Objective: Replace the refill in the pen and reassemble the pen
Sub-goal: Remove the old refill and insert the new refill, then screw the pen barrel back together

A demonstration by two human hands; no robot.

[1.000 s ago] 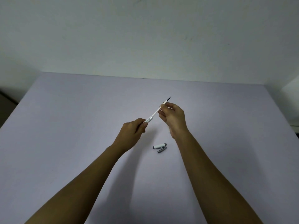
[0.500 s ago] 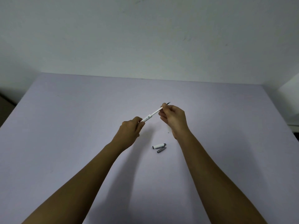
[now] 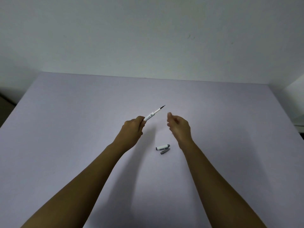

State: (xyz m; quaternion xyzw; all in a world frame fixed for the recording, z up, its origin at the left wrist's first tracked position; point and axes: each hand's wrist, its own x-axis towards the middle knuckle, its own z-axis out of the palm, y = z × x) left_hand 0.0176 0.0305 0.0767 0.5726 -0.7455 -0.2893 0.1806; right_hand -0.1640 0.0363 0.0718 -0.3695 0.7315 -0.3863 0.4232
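The left hand (image 3: 133, 130) holds the white pen barrel (image 3: 149, 117) in a closed grip above the pale lilac bench (image 3: 65, 129), the lower end of the barrel hidden inside the fist. The barrel tilts up and away to the right, and the refill (image 3: 159, 109) sticks out of its far end, a thin white tube ending in a dark tip. A small grey mark and some fine printing sit on the barrel just above the fingers, but they are too small and blurred to read. The right hand (image 3: 178, 127) hangs just beside the barrel without touching it, its fingers loosely curled and its grip empty; the fingertips are smeared by motion blur. On the bench, nearer the person and between the two forearms, lie two loose pen parts side by side and almost touching: a white cap (image 3: 162, 147) with a grey end, and a shorter grey tapered piece (image 3: 165, 151) just below it. A plain white wall (image 3: 148, 38) rises behind the bench.
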